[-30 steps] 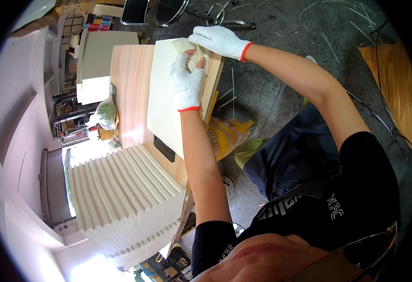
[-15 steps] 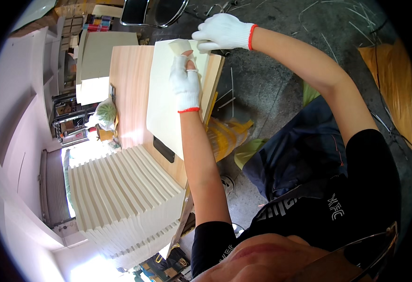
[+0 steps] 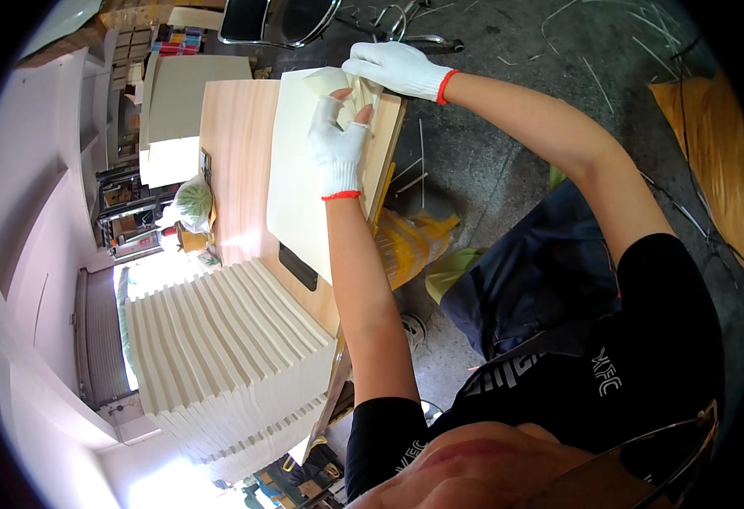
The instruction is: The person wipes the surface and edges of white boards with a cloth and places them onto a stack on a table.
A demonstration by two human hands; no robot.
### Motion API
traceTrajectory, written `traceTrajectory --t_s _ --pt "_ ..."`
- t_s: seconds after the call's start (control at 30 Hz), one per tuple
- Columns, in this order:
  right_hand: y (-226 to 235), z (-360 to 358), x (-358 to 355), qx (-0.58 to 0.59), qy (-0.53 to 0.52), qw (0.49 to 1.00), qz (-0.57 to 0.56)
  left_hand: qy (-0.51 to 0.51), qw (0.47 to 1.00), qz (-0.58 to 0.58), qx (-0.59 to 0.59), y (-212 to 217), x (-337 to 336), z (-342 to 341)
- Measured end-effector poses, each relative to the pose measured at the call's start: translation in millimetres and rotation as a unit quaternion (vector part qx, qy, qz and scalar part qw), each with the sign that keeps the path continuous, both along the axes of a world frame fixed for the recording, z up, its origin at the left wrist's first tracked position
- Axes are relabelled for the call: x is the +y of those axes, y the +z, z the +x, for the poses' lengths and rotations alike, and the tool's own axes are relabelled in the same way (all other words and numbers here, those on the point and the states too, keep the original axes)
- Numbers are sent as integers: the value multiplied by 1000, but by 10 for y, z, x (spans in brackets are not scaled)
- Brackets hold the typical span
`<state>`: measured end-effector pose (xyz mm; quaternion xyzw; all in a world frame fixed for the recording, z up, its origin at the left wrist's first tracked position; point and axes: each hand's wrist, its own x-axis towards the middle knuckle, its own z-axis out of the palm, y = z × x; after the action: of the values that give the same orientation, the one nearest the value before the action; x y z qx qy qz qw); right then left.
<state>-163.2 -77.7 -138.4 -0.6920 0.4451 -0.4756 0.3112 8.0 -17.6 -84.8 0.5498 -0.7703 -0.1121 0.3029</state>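
Observation:
A smooth cream sheet [image 3: 300, 187] lies on the wood-grain table [image 3: 236, 170], its far end lifted and creased into folds. My left hand [image 3: 338, 153], in a white knit glove with some bare fingertips, rests over that far end, thumb and fingers apart. White-gloved too, my right hand [image 3: 397, 69] is at the sheet's far right corner, fingers together and closed on the creased material. Its fingertips are partly hidden.
Stacked cream sheets or panels [image 3: 228, 331] rise at the near left. On the table are a dark flat object [image 3: 297, 266] and a bagged green round item [image 3: 192, 204]. A black chair [image 3: 278, 21] stands beyond, and thin strips litter the floor [image 3: 507, 136].
My right hand has lowered slightly toward the table, to the sheet's corner. The sheet's far end is now more creased, and my left fingers have spread further apart.

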Motion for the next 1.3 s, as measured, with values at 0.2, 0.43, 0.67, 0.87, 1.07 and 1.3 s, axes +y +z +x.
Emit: traceTrajectory --t_s 0.2,0.43,0.67,0.87,1.07,1.3 --pt "65 -24 57 -9 7 1000 14 -17 999 -18 -36 17 1 -2" --pt "44 -37 50 -9 4 1000 18 -20 1000 -9 -8 6 13 -4" --pt "36 -28 53 -18 4 1000 19 -12 1000 8 -6 7 -1 13" --pt "78 -198 79 66 -43 997 1 0 998 -45 -38 44 85 -114" --pt "151 -349 54 301 -21 927 -221 17 997 0 -70 140 116 -51" --pt "190 -150 -24 115 40 991 -54 -12 999 -13 -33 85 66 -14"
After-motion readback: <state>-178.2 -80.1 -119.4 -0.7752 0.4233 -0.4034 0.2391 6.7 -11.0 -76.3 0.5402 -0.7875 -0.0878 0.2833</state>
